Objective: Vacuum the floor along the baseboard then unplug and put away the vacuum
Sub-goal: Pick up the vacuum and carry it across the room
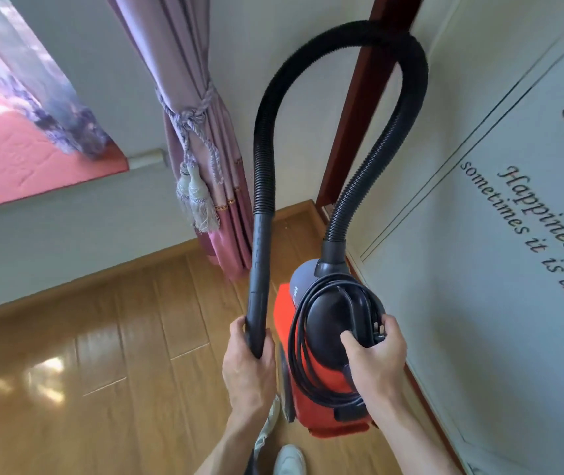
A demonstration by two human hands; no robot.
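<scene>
A red and black canister vacuum (321, 378) hangs above the wooden floor, lifted off it. My right hand (376, 354) grips its black top handle together with the coiled black power cord (299, 341), the plug end showing by my fingers. A black ribbed hose (407, 97) arches up from the vacuum's top and comes down to a smooth black tube (260, 279). My left hand (249, 365) grips the lower end of that tube.
The wooden floor (119, 354) spreads to the left. A pink curtain with a tasselled tie (201, 138) hangs ahead in the corner. A white wall with lettering (513, 286) and its baseboard run close on the right. My white shoe (289, 459) is below.
</scene>
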